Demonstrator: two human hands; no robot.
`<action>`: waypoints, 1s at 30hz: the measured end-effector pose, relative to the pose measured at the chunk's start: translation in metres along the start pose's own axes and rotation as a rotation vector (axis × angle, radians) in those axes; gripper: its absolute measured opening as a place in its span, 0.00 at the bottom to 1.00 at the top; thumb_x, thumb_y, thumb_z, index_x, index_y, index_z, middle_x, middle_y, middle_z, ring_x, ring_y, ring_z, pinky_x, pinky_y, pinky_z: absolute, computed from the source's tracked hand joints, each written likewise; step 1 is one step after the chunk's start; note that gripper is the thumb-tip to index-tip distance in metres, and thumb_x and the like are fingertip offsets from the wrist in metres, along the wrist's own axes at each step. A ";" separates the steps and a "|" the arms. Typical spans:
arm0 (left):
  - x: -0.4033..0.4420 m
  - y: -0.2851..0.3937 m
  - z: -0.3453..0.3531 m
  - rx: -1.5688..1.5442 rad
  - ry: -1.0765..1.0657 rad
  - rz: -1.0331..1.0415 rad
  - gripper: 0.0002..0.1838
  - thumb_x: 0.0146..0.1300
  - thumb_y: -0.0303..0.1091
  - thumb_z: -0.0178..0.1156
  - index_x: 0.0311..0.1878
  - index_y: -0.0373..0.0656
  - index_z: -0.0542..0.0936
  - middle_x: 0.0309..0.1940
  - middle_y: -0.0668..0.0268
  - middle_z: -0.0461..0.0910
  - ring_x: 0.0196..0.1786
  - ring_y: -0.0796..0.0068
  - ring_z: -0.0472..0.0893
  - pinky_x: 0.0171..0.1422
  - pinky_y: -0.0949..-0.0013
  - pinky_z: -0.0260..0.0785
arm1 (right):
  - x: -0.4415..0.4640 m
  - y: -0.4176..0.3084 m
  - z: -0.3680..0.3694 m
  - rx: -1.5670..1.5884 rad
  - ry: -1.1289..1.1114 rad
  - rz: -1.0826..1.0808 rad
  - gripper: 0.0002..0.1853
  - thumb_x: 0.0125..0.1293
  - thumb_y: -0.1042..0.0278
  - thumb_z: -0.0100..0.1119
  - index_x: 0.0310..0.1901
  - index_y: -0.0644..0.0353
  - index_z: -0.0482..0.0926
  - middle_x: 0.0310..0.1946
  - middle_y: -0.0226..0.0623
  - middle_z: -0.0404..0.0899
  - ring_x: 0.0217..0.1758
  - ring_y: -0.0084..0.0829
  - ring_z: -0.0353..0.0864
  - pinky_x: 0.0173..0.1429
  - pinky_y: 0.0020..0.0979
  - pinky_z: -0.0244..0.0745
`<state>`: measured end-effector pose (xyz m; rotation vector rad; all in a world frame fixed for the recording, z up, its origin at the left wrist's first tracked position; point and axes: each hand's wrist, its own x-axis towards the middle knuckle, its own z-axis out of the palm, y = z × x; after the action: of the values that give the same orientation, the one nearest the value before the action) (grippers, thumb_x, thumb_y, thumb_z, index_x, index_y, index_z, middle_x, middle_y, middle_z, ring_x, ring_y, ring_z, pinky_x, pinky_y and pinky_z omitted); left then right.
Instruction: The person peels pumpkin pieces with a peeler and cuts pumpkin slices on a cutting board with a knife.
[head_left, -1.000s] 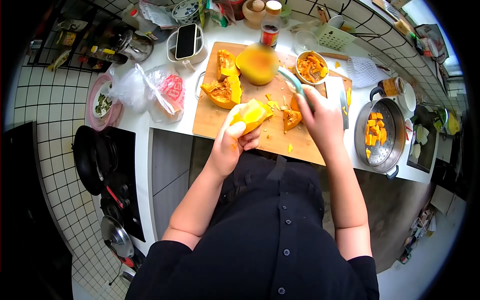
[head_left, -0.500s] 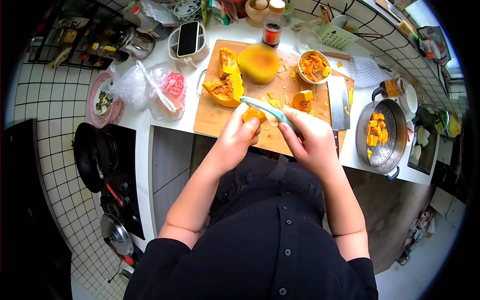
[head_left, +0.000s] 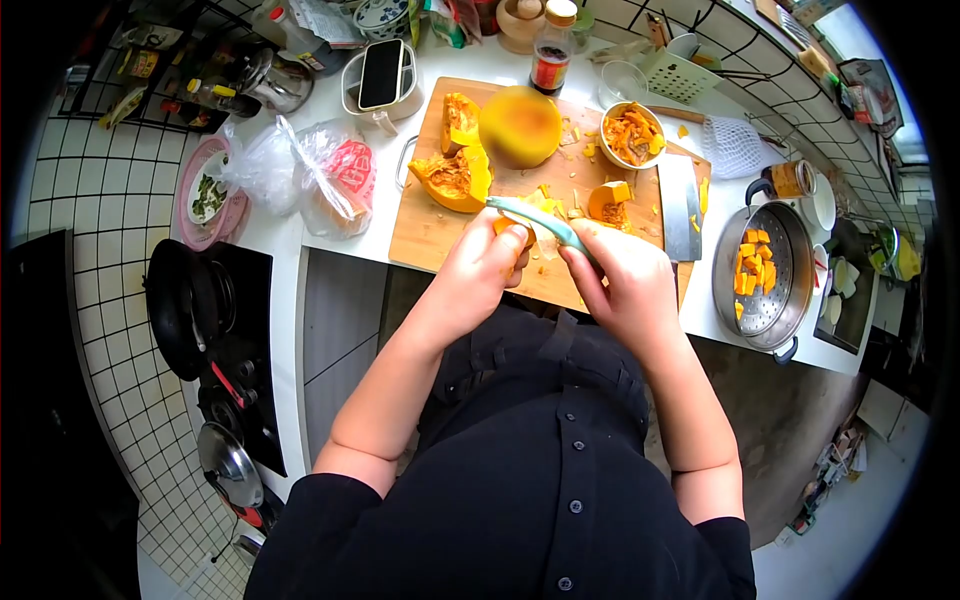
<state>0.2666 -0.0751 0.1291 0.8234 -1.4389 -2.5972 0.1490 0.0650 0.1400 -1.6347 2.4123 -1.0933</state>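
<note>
My left hand (head_left: 470,280) is closed around a small chunk of pumpkin (head_left: 507,227), mostly hidden by the fingers, just over the front of the wooden cutting board (head_left: 415,240). A teal peeler (head_left: 540,217) is gripped in my right hand (head_left: 630,272), its head lying across the chunk. Behind them on the board are a pumpkin wedge (head_left: 465,185) with stringy flesh, another wedge (head_left: 460,120) and a blurred round yellow-orange piece (head_left: 520,127). A smaller pumpkin piece (head_left: 608,205) lies by my right hand among scattered peelings.
A cleaver (head_left: 681,215) lies on the board's right side, below a bowl (head_left: 632,135) of orange scraps. Further right stands a steamer pot (head_left: 735,290) with pumpkin cubes. Plastic bags (head_left: 335,180), a phone (head_left: 381,75) and a stove (head_left: 255,330) are to the left.
The hands, chunk and peeler have shifted only slightly; the peeler stays against the chunk. The whole view has moved a little.
</note>
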 end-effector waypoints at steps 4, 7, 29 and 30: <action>-0.001 -0.004 0.007 -0.076 0.037 0.088 0.11 0.69 0.36 0.45 0.51 0.44 0.67 0.28 0.74 0.64 0.28 0.87 0.61 0.32 0.79 0.57 | -0.002 -0.009 0.002 -0.048 0.001 0.041 0.10 0.60 0.65 0.62 0.40 0.60 0.77 0.23 0.35 0.76 0.24 0.35 0.78 0.28 0.33 0.72; -0.003 -0.004 0.015 -0.097 0.096 0.121 0.13 0.69 0.37 0.46 0.53 0.42 0.67 0.29 0.73 0.66 0.29 0.86 0.63 0.35 0.78 0.60 | -0.003 -0.014 0.004 -0.073 0.029 0.062 0.10 0.60 0.65 0.62 0.40 0.59 0.77 0.21 0.34 0.74 0.23 0.33 0.77 0.27 0.32 0.72; -0.004 -0.016 0.009 0.190 0.066 0.369 0.21 0.71 0.41 0.41 0.61 0.39 0.63 0.45 0.67 0.74 0.42 0.83 0.72 0.46 0.78 0.67 | 0.015 -0.011 -0.012 -0.226 0.038 -0.078 0.12 0.59 0.61 0.63 0.42 0.57 0.78 0.20 0.31 0.73 0.21 0.31 0.75 0.25 0.32 0.70; -0.004 -0.015 0.007 0.222 0.046 0.393 0.21 0.71 0.41 0.40 0.61 0.39 0.64 0.45 0.67 0.74 0.42 0.83 0.72 0.46 0.78 0.67 | 0.016 -0.011 -0.015 -0.234 0.020 -0.092 0.12 0.59 0.61 0.62 0.42 0.56 0.78 0.20 0.31 0.73 0.21 0.31 0.75 0.25 0.32 0.70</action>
<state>0.2695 -0.0598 0.1220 0.5430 -1.6974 -2.1467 0.1447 0.0575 0.1631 -1.8257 2.5861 -0.8686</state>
